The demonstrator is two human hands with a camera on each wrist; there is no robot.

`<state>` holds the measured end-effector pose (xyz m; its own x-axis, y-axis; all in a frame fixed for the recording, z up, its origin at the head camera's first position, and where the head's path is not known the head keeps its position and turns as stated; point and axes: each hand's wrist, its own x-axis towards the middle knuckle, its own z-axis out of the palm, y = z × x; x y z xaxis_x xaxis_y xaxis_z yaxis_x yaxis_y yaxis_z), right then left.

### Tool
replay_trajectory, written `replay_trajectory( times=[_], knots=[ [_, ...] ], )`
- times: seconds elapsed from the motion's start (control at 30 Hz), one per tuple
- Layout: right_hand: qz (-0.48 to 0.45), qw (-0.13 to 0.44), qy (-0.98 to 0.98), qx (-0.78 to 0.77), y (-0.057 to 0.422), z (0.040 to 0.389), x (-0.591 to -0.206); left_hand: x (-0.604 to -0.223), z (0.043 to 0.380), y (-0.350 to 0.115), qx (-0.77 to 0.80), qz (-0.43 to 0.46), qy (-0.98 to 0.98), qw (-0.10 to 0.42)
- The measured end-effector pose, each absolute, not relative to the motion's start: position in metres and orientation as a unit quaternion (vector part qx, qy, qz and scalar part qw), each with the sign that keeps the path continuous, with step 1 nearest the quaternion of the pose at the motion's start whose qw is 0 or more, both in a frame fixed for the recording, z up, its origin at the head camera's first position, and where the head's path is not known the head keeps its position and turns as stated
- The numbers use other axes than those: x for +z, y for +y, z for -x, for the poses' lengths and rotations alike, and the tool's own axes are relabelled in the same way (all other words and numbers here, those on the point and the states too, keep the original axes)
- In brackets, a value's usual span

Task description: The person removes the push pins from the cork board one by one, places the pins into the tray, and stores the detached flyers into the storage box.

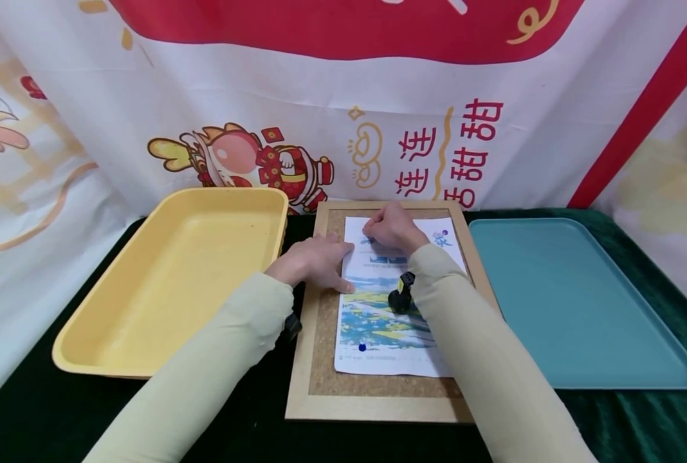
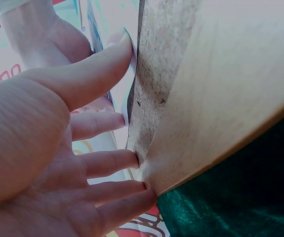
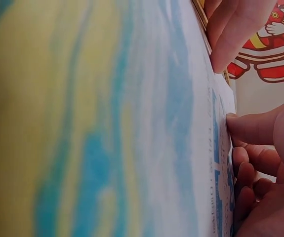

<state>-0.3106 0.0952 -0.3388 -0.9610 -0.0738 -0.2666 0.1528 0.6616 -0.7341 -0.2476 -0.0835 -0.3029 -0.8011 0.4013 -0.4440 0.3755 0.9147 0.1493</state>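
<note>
A printed sheet of paper (image 1: pixel 372 321) with a blue, yellow and white picture lies on a wood-framed cork board (image 1: pixel 323 347). One round blue pin (image 1: pixel 362 347) sits at its lower left, another blue pin (image 1: pixel 445 232) at its upper right. My left hand (image 1: pixel 320 260) is spread over the board's left side, thumb and fingertips at the paper's left edge. At the upper left of the sheet, my right hand (image 1: pixel 394 228) has its fingers curled, with the thumb tip (image 3: pixel 233 118) against the paper. Whatever may be between those fingertips is hidden, so I cannot tell what it holds.
A yellow tray (image 1: pixel 170 270) stands left of the board and a flat blue tray (image 1: pixel 581 302) lies to its right. Dark green cloth (image 1: pixel 251 418) covers the table. Behind hangs a printed white and red cloth (image 1: pixel 297 83).
</note>
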Motion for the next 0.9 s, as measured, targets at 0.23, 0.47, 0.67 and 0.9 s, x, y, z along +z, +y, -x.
replay_trajectory(
  times=[0.23,0.47,0.67,0.9],
  knots=[
    [-0.029,0.160,0.896,-0.412,0.096,0.311,-0.336,-0.302,0.246,-0.083,0.029,-0.203,0.949,0.238],
    [-0.026,0.189,0.881,-0.433,0.103,0.311,-0.333,-0.302,0.247,-0.083,0.028,-0.207,0.949,0.236],
    [-0.014,0.197,0.871,-0.449,0.108,0.309,-0.333,-0.303,0.247,-0.084,0.032,-0.208,0.948,0.238],
    [-0.007,0.195,0.858,-0.475,0.116,0.304,-0.331,-0.304,0.248,-0.084,0.038,-0.208,0.947,0.241]
  ],
)
